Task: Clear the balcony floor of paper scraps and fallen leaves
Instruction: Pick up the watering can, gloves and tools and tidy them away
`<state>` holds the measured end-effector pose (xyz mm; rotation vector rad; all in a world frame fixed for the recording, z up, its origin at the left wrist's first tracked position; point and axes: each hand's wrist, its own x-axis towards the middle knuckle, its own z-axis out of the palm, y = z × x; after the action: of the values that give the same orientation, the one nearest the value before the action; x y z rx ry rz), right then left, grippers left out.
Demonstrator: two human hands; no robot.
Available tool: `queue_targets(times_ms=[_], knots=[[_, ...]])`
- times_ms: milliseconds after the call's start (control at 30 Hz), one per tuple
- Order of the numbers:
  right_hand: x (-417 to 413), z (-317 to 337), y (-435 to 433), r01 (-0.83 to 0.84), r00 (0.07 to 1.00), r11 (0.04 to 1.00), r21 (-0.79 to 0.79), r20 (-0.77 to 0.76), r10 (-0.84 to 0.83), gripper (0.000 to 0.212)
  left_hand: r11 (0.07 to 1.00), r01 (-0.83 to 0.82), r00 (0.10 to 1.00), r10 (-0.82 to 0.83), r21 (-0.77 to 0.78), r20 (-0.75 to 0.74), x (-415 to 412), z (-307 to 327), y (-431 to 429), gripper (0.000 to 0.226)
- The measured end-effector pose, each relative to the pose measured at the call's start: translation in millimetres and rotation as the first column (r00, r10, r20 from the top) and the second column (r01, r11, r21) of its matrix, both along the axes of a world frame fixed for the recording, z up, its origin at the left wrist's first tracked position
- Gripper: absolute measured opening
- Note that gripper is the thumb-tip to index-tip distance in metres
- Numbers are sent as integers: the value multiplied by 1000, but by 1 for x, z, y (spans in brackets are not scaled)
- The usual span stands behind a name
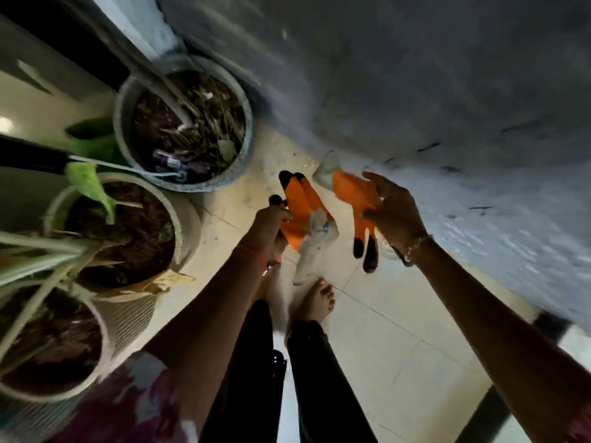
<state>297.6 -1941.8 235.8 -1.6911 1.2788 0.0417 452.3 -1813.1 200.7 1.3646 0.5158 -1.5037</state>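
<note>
My left hand (267,227) grips an orange glove with black fingertips (299,204), its fingers pointing away from me; a crumpled pale paper scrap (315,243) hangs against that glove. My right hand (391,212) holds a second orange glove (355,195) with its black fingertips hanging down, and a pale cuff or scrap (326,174) shows at its far end. Both hands are held above the beige tiled balcony floor (399,330), over my bare feet (316,302). A dry brown leaf (166,281) lies by the middle pot.
Three round plant pots line the left side: a far one (184,123) full of dry leaves and a purple wrapper, a middle one (128,231) and a near one (54,343) with pale stems. A grey wall (447,91) runs along the right.
</note>
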Motion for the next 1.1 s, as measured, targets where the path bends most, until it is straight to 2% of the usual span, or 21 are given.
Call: queue_targets(times_ms=[33, 100, 133, 167, 200, 267, 300, 333, 400, 433, 500, 533, 600, 633, 767, 867, 900, 967, 1000, 1033, 1100], knots=[[-8, 61, -6, -55, 998, 998, 6, 36, 55, 67, 1000, -12, 999, 13, -16, 30, -6, 65, -6, 32], [-13, 99, -8, -61, 991, 998, 32, 122, 57, 70, 1000, -19, 1000, 19, -10, -11, -20, 89, -11, 32], [-16, 168, -7, -75, 981, 995, 59, 183, 63, 69, 1000, 16, 999, -16, -3, 47, -19, 152, -10, 35], [-17, 199, -6, -109, 969, 993, 56, 229, 93, 65, 1000, -9, 999, 8, 7, 46, -21, 179, -10, 40], [-18, 207, -5, -145, 959, 989, 23, 248, 134, 61, 1000, -13, 999, 14, -22, 31, -24, 184, -11, 40], [-14, 293, -7, -207, 939, 972, -113, 254, 230, 61, 987, 35, 997, -24, -160, 72, -22, 255, -12, 24], [-13, 298, -6, -224, 933, 966, -132, 258, 251, 64, 976, 82, 996, -73, -202, 55, -21, 260, -7, 20], [-21, 378, -2, -221, 929, 945, -242, 243, 279, 66, 936, 172, 984, -146, -308, 106, -25, 333, -8, 19], [-22, 411, 1, -202, 930, 942, -269, 250, 271, 62, 894, 239, 971, -209, -378, 120, -25, 365, 0, 24], [-37, 480, 5, -162, 930, 909, -383, 248, 270, 56, 826, 315, 947, -239, -467, 216, -31, 422, -8, 28], [-41, 510, 3, -137, 925, 920, -367, 286, 251, 38, 793, 366, 926, -261, -486, 272, -33, 449, -9, 30], [-59, 563, 11, -99, 909, 905, -415, 333, 252, 31, 735, 427, 897, -269, -527, 352, -44, 497, -11, 31], [-64, 597, 4, -117, 895, 918, -378, 360, 262, 22, 720, 468, 870, -275, -512, 409, -41, 519, -17, 30], [-85, 636, 16, -117, 887, 907, -405, 369, 279, 21, 673, 491, 865, -298, -554, 405, -55, 547, -20, 33], [-118, 700, 35, -300, 905, 791, -533, 103, 413, 29, 614, 501, 866, -363, -610, 345, -84, 584, -46, 40], [-137, 730, 58, -396, 899, 681, -616, -108, 425, 30, 482, 517, 837, -456, -707, 302, -120, 625, -56, 30], [-138, 733, 68, -447, 883, 611, -653, -215, 417, 30, 430, 530, 811, -510, -731, 288, -131, 639, -54, 29], [-139, 727, 86, -566, 823, 369, -738, -477, 308, 28, 375, 553, 764, -585, -744, 273, -150, 658, -50, 31], [-140, 722, 95, -594, 803, 210, -777, -557, 210, 26, 373, 549, 756, -602, -748, 255, -159, 666, -46, 34], [-143, 718, 104, -620, 785, 123, -775, -609, 114, 22, 371, 533, 748, -627, -760, 218, -167, 676, -41, 42], [-156, 715, 126, -613, 780, 124, -781, -622, -61, 18, 322, 518, 698, -695, -792, 174, -183, 690, -26, 59]])
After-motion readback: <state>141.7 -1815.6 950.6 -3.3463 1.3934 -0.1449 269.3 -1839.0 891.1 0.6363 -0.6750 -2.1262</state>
